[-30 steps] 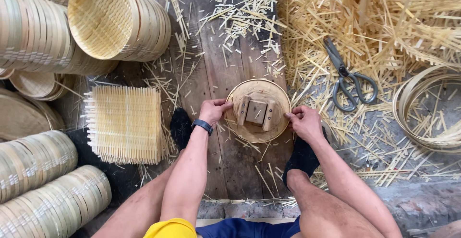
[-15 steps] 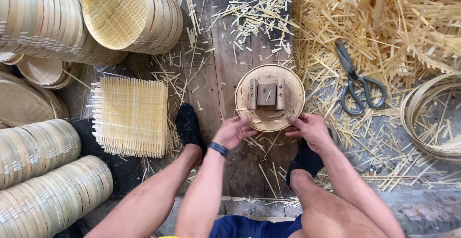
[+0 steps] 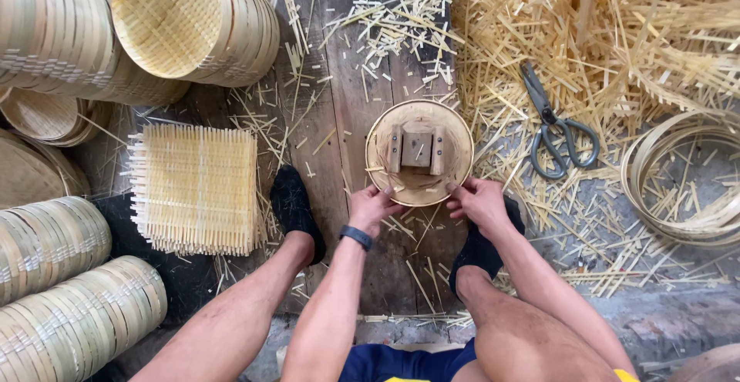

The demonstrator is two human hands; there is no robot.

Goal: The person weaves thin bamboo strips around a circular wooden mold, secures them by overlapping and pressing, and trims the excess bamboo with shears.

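Observation:
A round bamboo basket rim (image 3: 456,139) lies on the wooden floor boards, with a small wooden block jig (image 3: 417,149) set inside it. My left hand (image 3: 371,205) grips the near left edge of the rim. My right hand (image 3: 477,201) holds the near right edge. Both hands sit side by side between my black-socked feet (image 3: 294,208). A dark band is on my left wrist.
A stack of square woven bamboo mats (image 3: 196,189) lies at left. Stacks of finished round baskets (image 3: 193,23) fill the left side and far left. Grey scissors (image 3: 556,134) lie at right amid bamboo strip offcuts. Coiled bamboo hoops (image 3: 678,178) rest at far right.
My hands slid from the sides of the round rim to its near edge, coming closer together. The camera view shifted slightly.

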